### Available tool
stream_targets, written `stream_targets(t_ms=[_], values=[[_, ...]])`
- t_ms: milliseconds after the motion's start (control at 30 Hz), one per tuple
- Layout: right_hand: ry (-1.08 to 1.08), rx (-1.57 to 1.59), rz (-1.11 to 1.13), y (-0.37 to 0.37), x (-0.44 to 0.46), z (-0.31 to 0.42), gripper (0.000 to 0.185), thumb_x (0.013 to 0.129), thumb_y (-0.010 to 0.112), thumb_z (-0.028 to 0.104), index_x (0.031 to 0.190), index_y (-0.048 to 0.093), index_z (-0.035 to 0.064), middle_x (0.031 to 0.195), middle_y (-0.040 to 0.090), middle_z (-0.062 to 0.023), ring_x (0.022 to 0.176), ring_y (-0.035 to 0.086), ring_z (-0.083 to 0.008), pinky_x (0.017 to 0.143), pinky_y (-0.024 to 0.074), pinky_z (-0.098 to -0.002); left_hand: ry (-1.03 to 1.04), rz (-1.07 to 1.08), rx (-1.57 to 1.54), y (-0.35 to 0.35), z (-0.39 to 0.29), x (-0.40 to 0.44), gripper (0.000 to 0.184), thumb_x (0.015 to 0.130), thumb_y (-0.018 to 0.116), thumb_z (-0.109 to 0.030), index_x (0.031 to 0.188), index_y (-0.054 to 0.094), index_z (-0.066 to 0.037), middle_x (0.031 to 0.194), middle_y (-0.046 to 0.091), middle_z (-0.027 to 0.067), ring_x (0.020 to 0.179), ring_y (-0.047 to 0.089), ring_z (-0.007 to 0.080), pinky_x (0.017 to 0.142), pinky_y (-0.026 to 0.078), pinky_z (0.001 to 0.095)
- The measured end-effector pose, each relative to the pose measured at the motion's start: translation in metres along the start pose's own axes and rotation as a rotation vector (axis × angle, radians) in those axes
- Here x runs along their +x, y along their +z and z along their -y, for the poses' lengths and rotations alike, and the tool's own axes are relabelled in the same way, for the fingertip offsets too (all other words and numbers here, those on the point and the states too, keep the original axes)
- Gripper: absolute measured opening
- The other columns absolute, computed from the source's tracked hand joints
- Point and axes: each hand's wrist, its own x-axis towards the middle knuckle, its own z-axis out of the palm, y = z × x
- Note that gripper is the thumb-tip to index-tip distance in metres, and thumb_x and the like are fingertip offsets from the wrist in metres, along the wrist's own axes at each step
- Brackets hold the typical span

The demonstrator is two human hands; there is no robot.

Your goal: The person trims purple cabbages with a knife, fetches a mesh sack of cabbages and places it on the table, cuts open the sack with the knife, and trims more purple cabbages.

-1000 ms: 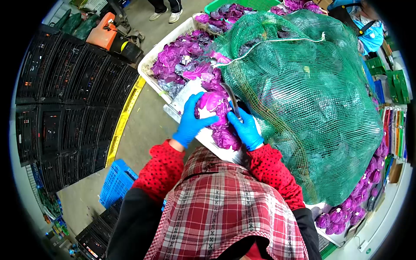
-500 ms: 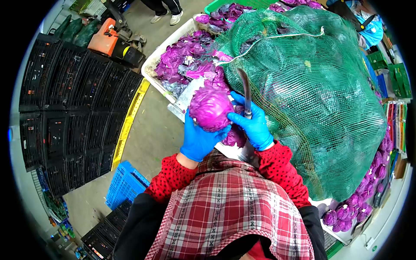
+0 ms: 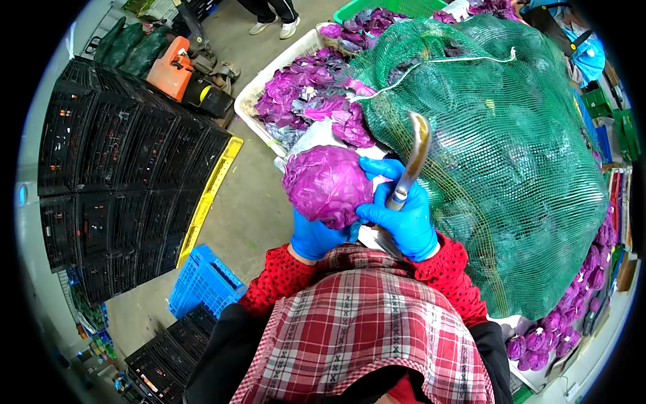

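Observation:
A round purple cabbage (image 3: 327, 185) is held up in front of the apron. My left hand (image 3: 316, 237), in a blue glove, supports it from below, its fingers mostly hidden under the cabbage. My right hand (image 3: 404, 214), also gloved in blue, is closed around the handle of a curved knife (image 3: 418, 151), whose blade points up and away. Fingers of my right hand also touch the cabbage's right side. Behind the cabbage, loose purple leaves (image 3: 286, 91) fill a white tray (image 3: 252, 101). A large green mesh sack (image 3: 491, 148) bulges just right of the knife.
Stacked black crates (image 3: 128, 155) stand at left behind a yellow edge (image 3: 210, 202). A blue crate (image 3: 202, 281) is on the floor at lower left. More purple cabbages (image 3: 552, 333) lie at lower right. A person's legs (image 3: 269, 10) show at the top.
The cabbage has been lifted closer and turned, now showing a rounded leafy side. The knife has swung outward to the right. Another cabbage below is no longer visible.

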Motion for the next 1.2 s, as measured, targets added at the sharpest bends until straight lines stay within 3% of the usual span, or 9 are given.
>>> stream_targets(t_ms=[33,100,233,333,400,567,700,867,1200], values=[[-0.098,-0.036,-0.009,0.004,-0.001,0.000,0.067,0.074,0.071,-0.013,0.134,0.048,0.0037,0.118,0.060,-0.0038,0.062,0.047,-0.0013,0.059,0.0426,-0.0199,0.148,0.034,0.453,-0.004,0.000,-0.001,0.053,0.078,0.076,-0.017,0.124,0.051,-0.005,0.110,0.063,0.0108,0.096,0.064,0.0233,0.078,0.054,0.0369],[-0.160,-0.070,-0.001,0.005,-0.002,-0.001,0.070,0.073,0.071,-0.014,0.136,0.045,0.0040,0.126,0.058,-0.0066,0.062,0.046,-0.0010,0.058,0.0413,-0.0195,-0.321,-0.080,-0.124,-0.009,0.014,-0.003,0.060,0.072,0.080,-0.009,0.124,0.051,-0.006,0.111,0.063,0.0089,0.097,0.063,0.0211,0.080,0.053,0.0361],[-0.040,0.010,-0.011,0.003,-0.005,0.004,0.075,0.072,0.073,-0.013,0.138,0.042,0.0042,0.137,0.050,-0.0091,0.071,0.053,-0.0052,0.067,0.0476,-0.0220,0.491,0.045,0.869,-0.007,0.005,0.007,0.060,0.076,0.078,-0.009,0.128,0.049,-0.006,0.119,0.061,0.0105,0.109,0.060,0.0235,0.088,0.052,0.0401],[-0.108,-0.106,0.003,0.005,-0.006,0.002,0.081,0.068,0.079,-0.009,0.138,0.041,0.0052,0.139,0.046,-0.0095,0.100,0.056,-0.0143,0.087,0.0483,-0.0283,0.213,-0.128,0.258,-0.010,0.016,0.006,0.054,0.087,0.068,-0.016,0.135,0.044,-0.007,0.128,0.056,0.0124,0.117,0.056,0.0282,0.098,0.048,0.0448],[-0.109,-0.103,0.019,0.005,-0.003,0.002,0.081,0.066,0.082,-0.006,0.137,0.044,0.0059,0.138,0.047,-0.0098,0.118,0.050,-0.0176,0.098,0.0438,-0.0318,-0.124,-0.097,-0.985,-0.023,0.018,0.012,0.053,0.098,0.051,-0.034,0.141,0.037,-0.007,0.137,0.049,0.0139,0.122,0.053,0.0318,0.105,0.043,0.0487],[-0.048,0.051,0.133,0.004,0.006,0.009,0.074,0.070,0.082,0.000,0.136,0.048,0.0025,0.130,0.053,-0.0079,0.119,0.051,-0.0161,0.099,0.0440,-0.0322,0.109,-0.119,-0.276,-0.002,-0.009,0.009,0.062,0.101,0.028,-0.053,0.141,0.039,-0.007,0.138,0.049,0.0151,0.125,0.050,0.0313,0.106,0.042,0.0488],[0.219,0.088,-0.101,0.001,-0.002,0.009,0.059,0.075,0.079,0.000,0.129,0.055,0.0014,0.115,0.060,-0.0043,0.105,0.057,-0.0119,0.086,0.0501,-0.0270,-0.115,-0.329,-0.381,-0.007,-0.024,0.009,0.066,0.097,0.035,-0.059,0.140,0.042,-0.009,0.137,0.051,0.0146,0.124,0.051,0.0299,0.107,0.040,0.0468],[0.075,-0.137,-0.038,-0.004,-0.017,0.001,0.059,0.075,0.075,-0.005,0.130,0.055,0.0037,0.114,0.061,-0.0009,0.076,0.053,-0.0053,0.074,0.0482,-0.0222,-0.195,0.086,-1.204,-0.005,-0.010,-0.001,0.071,0.097,0.030,-0.060,0.135,0.047,-0.002,0.131,0.054,0.0179,0.119,0.055,0.0322,0.104,0.042,0.0484],[0.109,-0.011,0.025,-0.017,-0.021,-0.016,0.071,0.078,0.073,-0.003,0.142,0.042,0.0036,0.134,0.054,-0.0073,0.099,0.056,-0.0104,0.086,0.0477,-0.0260,-0.362,-0.216,-0.945,0.001,-0.019,0.008,0.059,0.100,0.032,-0.051,0.141,0.040,-0.010,0.130,0.056,0.0151,0.114,0.059,0.0310,0.094,0.052,0.0427]])
